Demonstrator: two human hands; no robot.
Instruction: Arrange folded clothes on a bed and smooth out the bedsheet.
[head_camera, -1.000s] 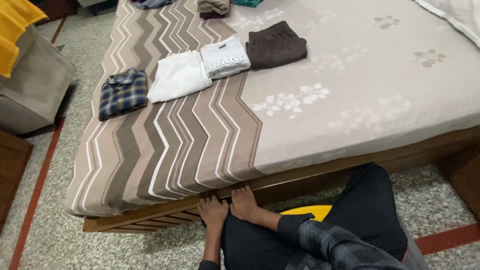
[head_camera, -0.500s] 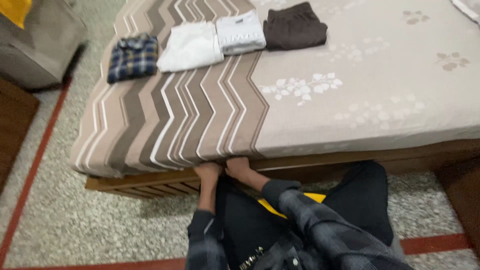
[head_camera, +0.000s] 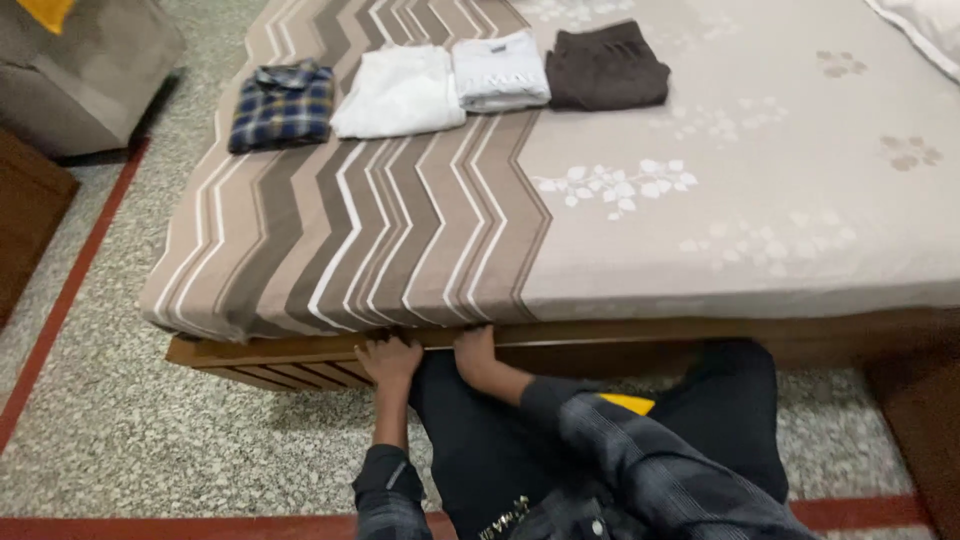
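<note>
Wooden bed frame (head_camera: 300, 360) edge, left hand (head_camera: 390, 360) and right hand (head_camera: 473, 350) touching

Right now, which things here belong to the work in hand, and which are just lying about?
In hand: left hand and right hand, both at the edge of the bedsheet by the bed frame.

Lying about: checked shirt, white garment, grey shirt, brown garment.

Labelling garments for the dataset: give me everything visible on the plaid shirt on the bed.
The plaid shirt is folded into a neat rectangle, navy blue checked with lighter lines, in what looks like woven cotton. Its collar faces the far side. It lies flat on the striped bedsheet, leftmost in a row of folded clothes, beside the white garment. No hand touches it.
</note>
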